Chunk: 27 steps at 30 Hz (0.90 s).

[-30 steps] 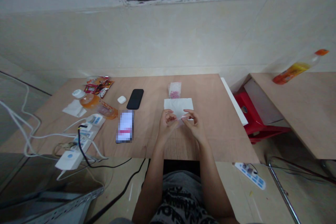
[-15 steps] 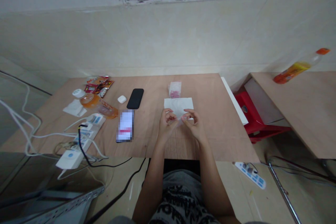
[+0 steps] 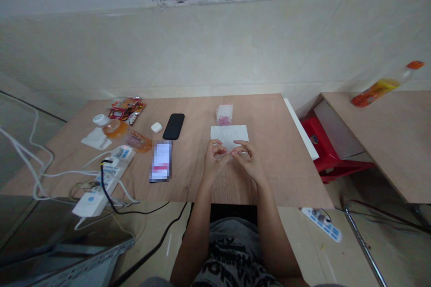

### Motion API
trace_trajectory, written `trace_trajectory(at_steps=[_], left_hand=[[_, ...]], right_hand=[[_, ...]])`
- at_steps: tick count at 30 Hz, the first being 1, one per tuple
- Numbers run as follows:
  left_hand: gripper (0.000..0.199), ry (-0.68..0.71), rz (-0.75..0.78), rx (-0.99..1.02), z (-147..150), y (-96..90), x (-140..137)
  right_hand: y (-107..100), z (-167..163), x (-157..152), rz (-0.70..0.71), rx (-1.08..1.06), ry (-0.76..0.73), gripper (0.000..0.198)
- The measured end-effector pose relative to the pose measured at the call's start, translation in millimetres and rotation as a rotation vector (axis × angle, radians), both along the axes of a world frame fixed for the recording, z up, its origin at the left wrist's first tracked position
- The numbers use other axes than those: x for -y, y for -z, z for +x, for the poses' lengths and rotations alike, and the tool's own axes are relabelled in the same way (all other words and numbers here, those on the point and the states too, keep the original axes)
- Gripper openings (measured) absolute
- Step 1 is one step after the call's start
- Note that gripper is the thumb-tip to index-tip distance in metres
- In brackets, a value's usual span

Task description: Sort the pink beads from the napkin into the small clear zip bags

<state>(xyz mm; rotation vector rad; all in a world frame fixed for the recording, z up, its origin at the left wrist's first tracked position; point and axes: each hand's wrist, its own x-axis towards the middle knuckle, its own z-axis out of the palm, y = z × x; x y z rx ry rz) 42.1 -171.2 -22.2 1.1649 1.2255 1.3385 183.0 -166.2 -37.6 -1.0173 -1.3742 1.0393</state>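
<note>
My left hand (image 3: 214,158) and my right hand (image 3: 247,158) are close together over the near edge of a white sheet of paper (image 3: 229,132). Thumbs and index fingers are curled inward, and the fingertips almost meet. Whatever they pinch is too small to name; a faint pinkish-clear bit shows between them. Just beyond the paper lies a small clear bag (image 3: 224,115) with pink bead-like bits at its bottom.
Left of my hands lie a phone with a lit screen (image 3: 160,161), a black phone (image 3: 173,126), a white case (image 3: 156,127), an orange drink bottle (image 3: 126,134), snack packets (image 3: 126,110) and a power strip (image 3: 104,181) with cables. A red stool (image 3: 323,148) stands right.
My right hand's fingertips have shifted slightly left, nearer the left hand's. Everything else on the table stays put.
</note>
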Motion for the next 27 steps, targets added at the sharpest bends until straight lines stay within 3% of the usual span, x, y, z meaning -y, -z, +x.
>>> trace_trajectory(at_steps=[3, 12, 20, 27], left_hand=[[0.041, -0.015, 0.012, 0.01, -0.5, -0.3, -0.4], [0.042, -0.012, 0.016, 0.026, -3.9, -2.3, 1.2], [0.043, -0.099, -0.023, 0.026, -2.1, 0.1, 1.6], [0.046, -0.04, 0.028, 0.0, -1.7, 2.4, -0.5]], right_hand=[[-1.3, 1.5, 0.8, -0.018, -0.015, -0.033, 0.032], [4.4, 3.7, -0.2, 0.025, 0.034, 0.1, 0.028], [7.0, 5.1, -1.0, 0.011, 0.045, 0.138, 0.029], [3.4, 2.8, -0.4, 0.004, 0.044, 0.101, 0.028]])
